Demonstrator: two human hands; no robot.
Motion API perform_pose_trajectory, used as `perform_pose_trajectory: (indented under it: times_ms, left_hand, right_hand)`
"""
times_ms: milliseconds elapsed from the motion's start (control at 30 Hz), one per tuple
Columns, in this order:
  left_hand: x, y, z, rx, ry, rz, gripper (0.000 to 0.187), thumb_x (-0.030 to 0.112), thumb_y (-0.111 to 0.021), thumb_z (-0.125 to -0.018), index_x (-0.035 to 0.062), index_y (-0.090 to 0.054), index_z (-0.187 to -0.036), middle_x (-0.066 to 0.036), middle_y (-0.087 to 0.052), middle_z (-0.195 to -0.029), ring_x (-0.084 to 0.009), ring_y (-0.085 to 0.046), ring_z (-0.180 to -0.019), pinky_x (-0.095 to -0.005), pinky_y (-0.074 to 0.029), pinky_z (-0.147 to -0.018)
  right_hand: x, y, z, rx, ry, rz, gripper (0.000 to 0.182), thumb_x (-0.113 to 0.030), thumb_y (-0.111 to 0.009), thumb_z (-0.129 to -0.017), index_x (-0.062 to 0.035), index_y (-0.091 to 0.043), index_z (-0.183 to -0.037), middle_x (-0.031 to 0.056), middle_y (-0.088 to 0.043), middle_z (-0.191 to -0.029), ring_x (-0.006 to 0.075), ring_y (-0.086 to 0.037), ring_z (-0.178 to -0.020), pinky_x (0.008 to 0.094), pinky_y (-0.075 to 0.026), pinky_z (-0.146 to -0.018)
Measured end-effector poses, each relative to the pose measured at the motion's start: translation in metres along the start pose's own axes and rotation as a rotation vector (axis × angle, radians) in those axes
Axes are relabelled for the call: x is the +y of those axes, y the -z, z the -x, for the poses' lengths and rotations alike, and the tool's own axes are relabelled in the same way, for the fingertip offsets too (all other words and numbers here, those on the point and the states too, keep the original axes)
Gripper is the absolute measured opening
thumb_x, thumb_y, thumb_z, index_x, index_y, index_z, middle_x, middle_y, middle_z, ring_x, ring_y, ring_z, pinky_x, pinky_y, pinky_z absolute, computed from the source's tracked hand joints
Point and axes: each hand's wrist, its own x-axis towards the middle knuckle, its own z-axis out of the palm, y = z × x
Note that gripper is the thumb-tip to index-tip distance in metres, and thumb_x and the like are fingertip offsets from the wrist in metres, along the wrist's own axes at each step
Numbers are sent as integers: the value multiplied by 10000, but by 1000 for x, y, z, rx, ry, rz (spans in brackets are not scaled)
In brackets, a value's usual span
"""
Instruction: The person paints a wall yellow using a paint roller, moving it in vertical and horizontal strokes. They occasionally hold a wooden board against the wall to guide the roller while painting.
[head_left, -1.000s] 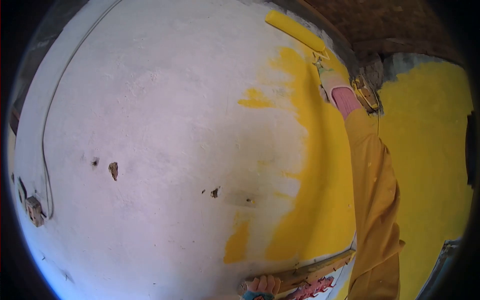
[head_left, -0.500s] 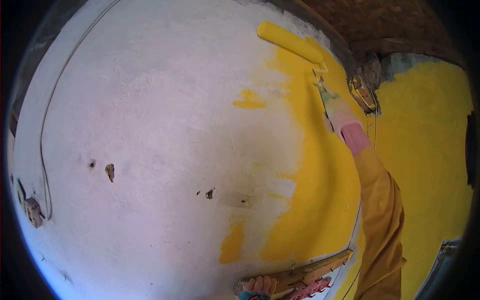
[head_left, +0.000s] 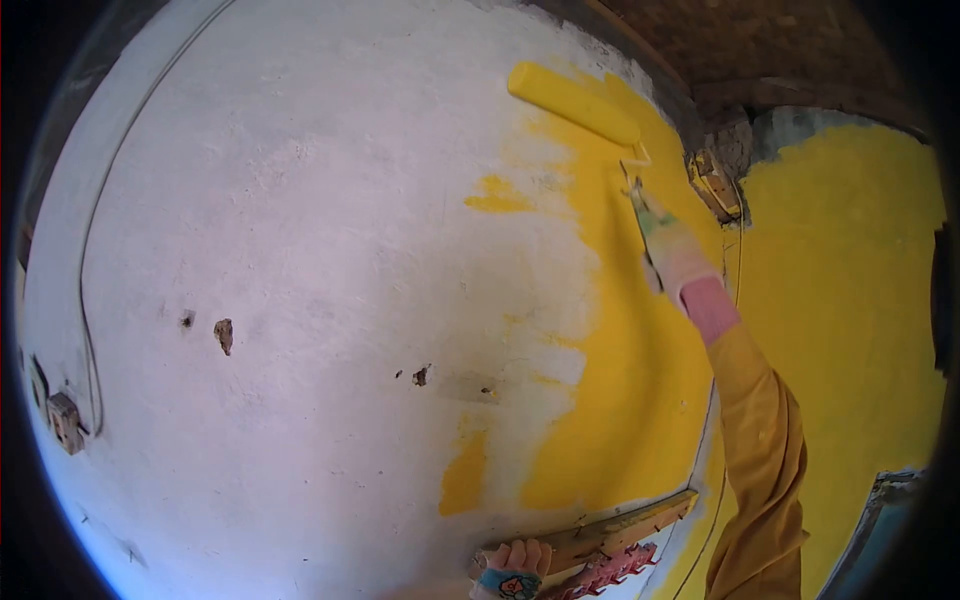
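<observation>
My right hand (head_left: 672,250), in a pale glove with a pink cuff and a yellow sleeve, is shut on the handle of a paint roller (head_left: 572,102). The yellow roller presses on the white wall (head_left: 300,250) high up, at the edge of the yellow painted area (head_left: 640,360). At the bottom of the view my left hand (head_left: 518,560), also gloved, grips the end of a wooden plank (head_left: 610,535) that leans against the wall.
A grey cable (head_left: 88,300) runs down the wall's left side to a small box (head_left: 65,420). Small holes (head_left: 224,334) pit the white plaster. A wall fixture (head_left: 715,185) sits in the corner, with another yellow wall (head_left: 850,300) to the right.
My right hand and the roller have moved down and a little left along the wall. The left hand on the plank now shows slightly more in view.
</observation>
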Motion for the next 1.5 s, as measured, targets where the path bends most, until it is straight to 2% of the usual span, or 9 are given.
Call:
perform_pose_trajectory:
  times_ms: [333, 700, 900, 967, 1000, 1067, 1267, 1367, 1500]
  left_hand:
    - [-17, 26, 0, -231, -222, -494, 339, 232, -509, -732, 69, -542, -1028, -91, -508, -992, -238, -469, -952, -408, -380, -788]
    - [1, 14, 7, -122, 116, -31, 386, 238, -528, -739, 91, -524, -1096, -96, -498, -1102, -261, -465, -1006, -418, -383, -819]
    - [-29, 28, 1, -206, -200, -534, 452, 281, -426, -888, -4, -391, -1237, -180, -470, -1176, -303, -456, -1080, -418, -361, -907]
    - [-8, 21, -14, -250, -1024, -1795, 428, 341, -430, -821, 11, -506, -1083, -167, -515, -1053, -298, -481, -996, -394, -401, -795]
    - [-1, 17, -14, -256, -1019, -1790, 428, 341, -430, -821, 11, -506, -1083, -167, -515, -1053, -298, -481, -996, -394, -401, -795]
    - [6, 11, -10, -359, -442, -981, 412, 438, -441, -784, 52, -552, -875, -138, -524, -884, -274, -495, -831, -387, -390, -674]
    - [-12, 16, -17, -272, -1070, -1753, 554, 601, -444, -731, 56, -542, -747, -109, -499, -728, -241, -478, -698, -386, -372, -633]
    - [3, 2, -13, -310, -688, -1787, 618, 663, -426, -695, 72, -568, -810, -94, -518, -764, -213, -487, -717, -401, -374, -629]
    - [7, 5, -8, -335, -754, -1723, 571, 619, -441, -697, 81, -563, -846, -93, -514, -809, -217, -483, -754, -403, -374, -654]
  right_hand:
    - [-13, -19, -164, 254, 374, 214, 342, -275, -325, -913, -203, -446, -1224, 103, -543, -607, 213, -523, -472, 383, -403, -428]
    - [-3, 6, -127, 148, 197, 93, 381, -359, -343, -912, -245, -426, -1266, 107, -517, -555, 195, -484, -392, 350, -385, -386]
    - [-52, 0, -177, 91, 126, -56, 366, -323, -337, -919, -252, -415, -1270, 105, -503, -542, 190, -489, -400, 344, -385, -391]
    - [-51, -5, -168, 124, 158, -36, 364, -318, -333, -919, -241, -423, -1263, 102, -513, -551, 196, -492, -402, 346, -391, -405]
    - [-47, -6, -163, 160, 182, -3, 362, -313, -329, -919, -229, -432, -1256, 100, -524, -561, 202, -495, -405, 349, -397, -420]
    - [-31, -2, -142, 178, 217, 103, 366, -316, -324, -918, -217, -433, -1254, 112, -543, -607, 216, -518, -452, 354, -412, -455]
    - [-33, 10, -154, 218, 382, 347, 383, -323, -310, -916, -182, -437, -1249, 149, -602, -745, 261, -588, -595, 372, -458, -562]
    - [-59, 0, -211, 239, 348, 317, 413, -348, -295, -915, -152, -431, -1252, 178, -595, -909, 300, -587, -777, 385, -456, -690]
    - [-49, -22, -240, 310, 237, 162, 471, -401, -284, -909, -106, -455, -1234, 214, -490, -1192, 348, -465, -1118, 408, -391, -906]
